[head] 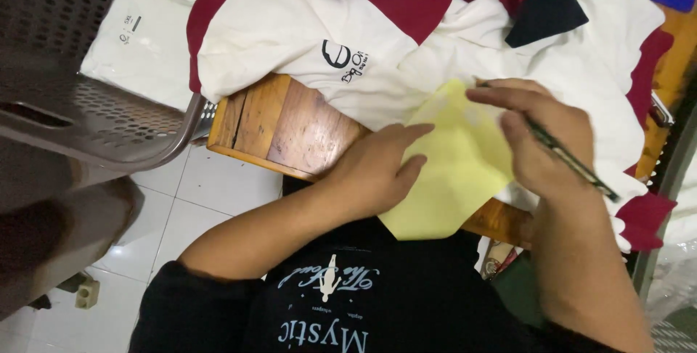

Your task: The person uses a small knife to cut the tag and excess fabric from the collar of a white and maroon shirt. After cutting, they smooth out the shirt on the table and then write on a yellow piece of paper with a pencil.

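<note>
The left hand point(377, 171) lies flat, fingers together, on the yellow paper point(454, 164), while the right hand point(541, 132) fingers pinch a pen point(573, 161) over it.

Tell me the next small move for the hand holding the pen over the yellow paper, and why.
Probably lower the tip of the dark slim pen onto the pale yellow paper sheet. The right hand grips it above the sheet, and the left hand lies flat on the sheet's left edge, pinning it to the brown wooden table.
</note>
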